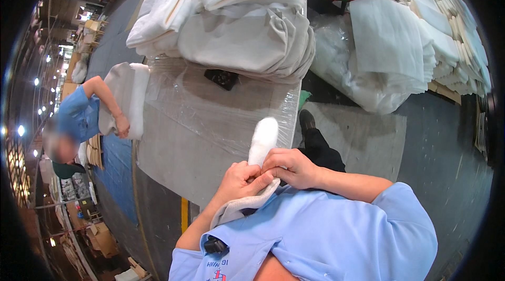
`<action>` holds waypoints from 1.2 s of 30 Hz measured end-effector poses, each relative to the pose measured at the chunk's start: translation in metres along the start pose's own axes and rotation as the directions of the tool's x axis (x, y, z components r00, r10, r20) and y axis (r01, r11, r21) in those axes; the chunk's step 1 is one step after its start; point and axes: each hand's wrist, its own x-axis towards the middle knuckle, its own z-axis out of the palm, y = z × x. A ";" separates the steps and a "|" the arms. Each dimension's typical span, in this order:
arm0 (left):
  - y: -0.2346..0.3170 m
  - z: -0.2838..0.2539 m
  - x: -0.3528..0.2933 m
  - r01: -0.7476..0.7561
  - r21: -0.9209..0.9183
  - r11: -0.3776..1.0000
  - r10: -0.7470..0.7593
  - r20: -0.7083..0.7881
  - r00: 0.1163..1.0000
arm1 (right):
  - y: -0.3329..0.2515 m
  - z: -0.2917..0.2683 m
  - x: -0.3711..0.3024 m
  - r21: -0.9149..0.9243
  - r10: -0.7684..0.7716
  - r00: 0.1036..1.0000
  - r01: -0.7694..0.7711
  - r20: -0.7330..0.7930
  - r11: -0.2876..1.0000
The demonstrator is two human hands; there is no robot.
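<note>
Near the right edge of the table (173, 149): a white padded piece (264, 136), up off the surface between two hands, rounded tip to the far side, near end lost in the grip.
Left hand (236, 182): fingers curled in, thumb laid along the cloth, pinching at the near end of the white padded piece by the look of it.
Right hand (292, 169): fingers bent and bunched together, pinching right beside the left thumb, apparently on that same end.
Grey cloth (234, 210): trailing to the near left, between left forearm and blue shirt (336, 228).
Good handling here: best to anchor with the left, draw or fold only a little at a time with the right, and ease out each wrinkle before a fresh pinch. Worth holding the padded tip straight, without crushing it, and lifting the slack clear of the shirt.
Under the knuckles: hidden, the very spot of the pinch; impossible to tell whether white and grey join as one piece.
Far stack (236, 39): cut off at the top, impossible to count.
Dark object (221, 78): small, shaded beneath the far stack, hard to identify.
</note>
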 end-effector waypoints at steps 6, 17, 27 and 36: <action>0.009 -0.003 -0.007 0.219 -0.479 0.850 -0.229 0.038 0.973 | 0.020 -0.004 -0.015 0.642 0.323 0.927 -0.367 0.191 0.673; 0.003 -0.027 -0.003 0.200 -0.419 0.886 -0.048 0.346 0.937 | 0.034 -0.007 -0.017 0.598 0.223 0.844 -0.509 0.488 0.619; 0.006 -0.043 0.008 0.036 -0.046 0.998 -0.017 0.360 0.933 | 0.036 -0.004 -0.019 0.646 0.247 0.820 -0.562 0.517 0.517; -0.024 -0.045 -0.001 0.065 -0.001 0.998 -0.063 0.260 0.963 | 0.028 -0.009 -0.008 0.520 0.251 0.905 -0.405 0.342 0.752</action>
